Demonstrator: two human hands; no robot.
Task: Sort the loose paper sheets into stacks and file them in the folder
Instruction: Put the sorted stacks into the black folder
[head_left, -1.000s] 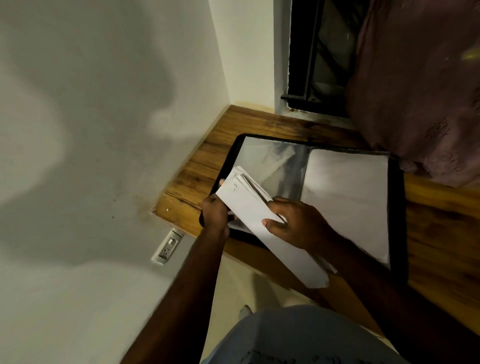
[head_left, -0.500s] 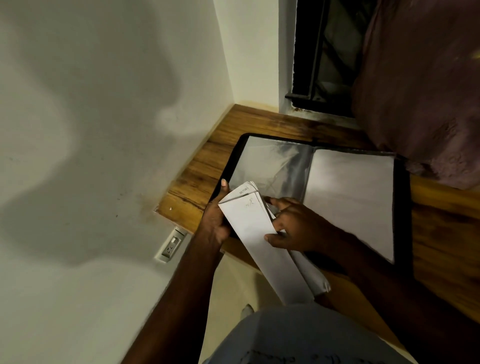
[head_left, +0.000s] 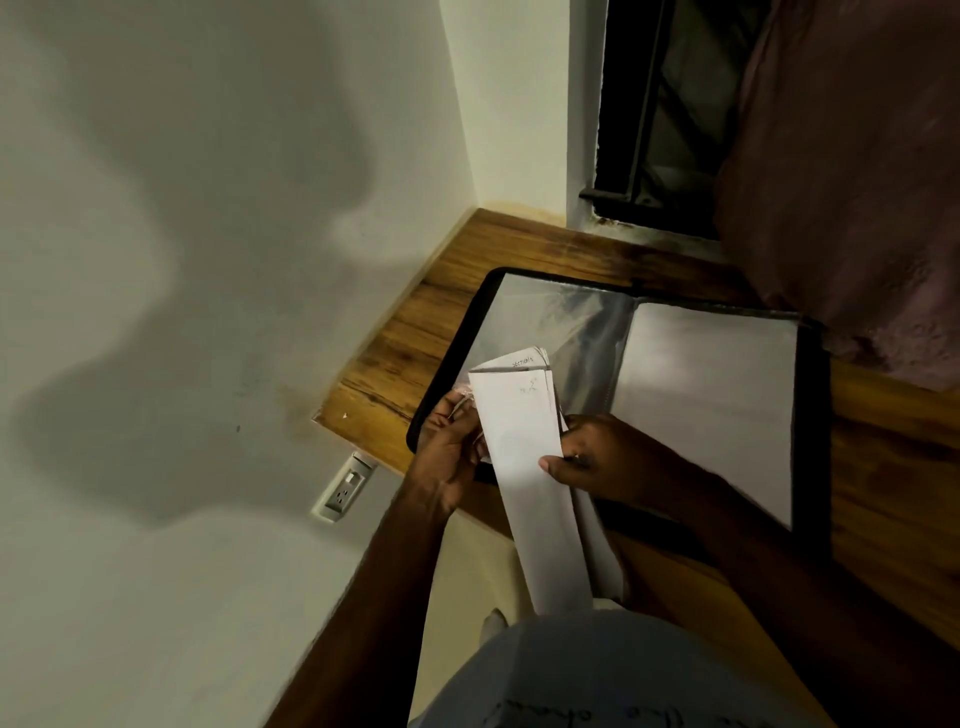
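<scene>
a wooden desk (head_left: 883, 467) sits in a white-walled corner under a dark window (head_left: 665, 114), with an open black display folder (head_left: 810, 415) lying on it. above the folder's near-left corner, the left hand (head_left: 447, 447) and right hand (head_left: 608, 462) both grip a sheaf of white paper sheets (head_left: 524, 467), held edge-on, thumbs pressed on the top sheet. a wall socket (head_left: 343, 488) shows below the desk edge.

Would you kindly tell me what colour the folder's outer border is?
Black; the folder border shows best in the head view.
</scene>
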